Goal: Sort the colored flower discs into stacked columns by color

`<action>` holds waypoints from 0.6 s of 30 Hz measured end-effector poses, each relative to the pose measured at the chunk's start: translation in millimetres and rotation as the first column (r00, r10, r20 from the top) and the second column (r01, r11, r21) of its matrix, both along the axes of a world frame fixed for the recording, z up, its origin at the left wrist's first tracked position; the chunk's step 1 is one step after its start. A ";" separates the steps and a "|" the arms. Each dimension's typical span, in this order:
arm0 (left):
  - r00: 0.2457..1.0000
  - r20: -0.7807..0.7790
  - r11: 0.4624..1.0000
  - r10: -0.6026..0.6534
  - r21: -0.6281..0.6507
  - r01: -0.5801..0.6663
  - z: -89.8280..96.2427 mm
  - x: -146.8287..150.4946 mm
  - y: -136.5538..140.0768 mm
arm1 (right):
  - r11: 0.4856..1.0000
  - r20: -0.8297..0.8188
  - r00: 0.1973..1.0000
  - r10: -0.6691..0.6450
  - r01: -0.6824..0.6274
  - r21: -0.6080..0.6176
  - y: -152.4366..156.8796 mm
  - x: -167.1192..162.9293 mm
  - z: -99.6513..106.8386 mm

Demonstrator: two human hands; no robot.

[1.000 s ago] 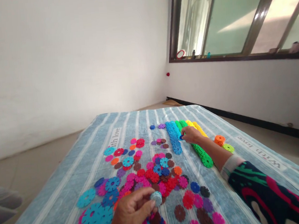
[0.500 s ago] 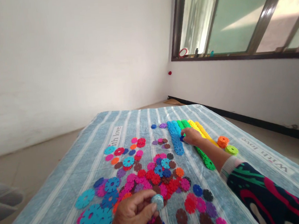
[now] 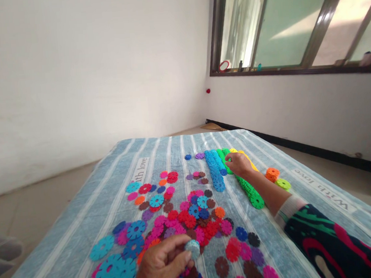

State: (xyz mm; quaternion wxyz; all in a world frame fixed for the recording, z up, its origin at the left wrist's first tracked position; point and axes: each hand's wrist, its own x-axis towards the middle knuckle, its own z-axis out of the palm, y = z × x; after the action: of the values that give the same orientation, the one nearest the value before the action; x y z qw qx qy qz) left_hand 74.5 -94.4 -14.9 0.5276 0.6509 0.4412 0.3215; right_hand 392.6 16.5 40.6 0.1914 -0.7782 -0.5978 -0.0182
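Note:
My left hand (image 3: 162, 264) is closed around a small pale-blue stack of discs (image 3: 192, 249), held between thumb and fingers above a loose pile of notched plastic discs (image 3: 189, 221). Farther off, my right hand (image 3: 239, 163) hovers over the green row of overlapping discs (image 3: 250, 191), its thumb and forefinger slightly apart with nothing visible between them. Just left of its fingertips lies a dark blue disc (image 3: 223, 172), against the blue row of discs (image 3: 214, 171). A yellow row (image 3: 252, 164) is partly hidden behind the right hand.
Large turquoise discs (image 3: 115, 270) lie at the near left. Orange discs (image 3: 272, 174) and a lime disc (image 3: 283, 184) sit right of the rows. A purple disc (image 3: 200, 156) and a small blue disc (image 3: 188, 157) are at the back. Everything rests on a striped cloth (image 3: 61, 240).
My right hand has let go of the dark blue disc beside the blue row and lifted slightly away from it. My left hand keeps its hold. The view has shifted a little.

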 end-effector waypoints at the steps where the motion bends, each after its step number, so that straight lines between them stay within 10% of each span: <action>1: 1.000 -0.006 1.000 0.001 0.005 -0.001 1.6 0.4 -0.2 | 1.000 -0.011 1.000 0.007 -0.006 0.005 -3.7 -0.3 1.1; 18: 0.998 -0.066 0.993 0.001 0.116 0.007 24.3 8.1 -11.3 | 0.963 -0.351 0.907 0.232 -0.265 -0.048 -149.2 -37.1 -34.3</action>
State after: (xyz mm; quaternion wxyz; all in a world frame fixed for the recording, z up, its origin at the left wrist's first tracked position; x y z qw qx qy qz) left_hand 82.6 -105.6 9.3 0.4745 0.6913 0.4379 0.3243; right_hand 355.5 -132.7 6.3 0.2563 -0.6951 -0.6498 0.1700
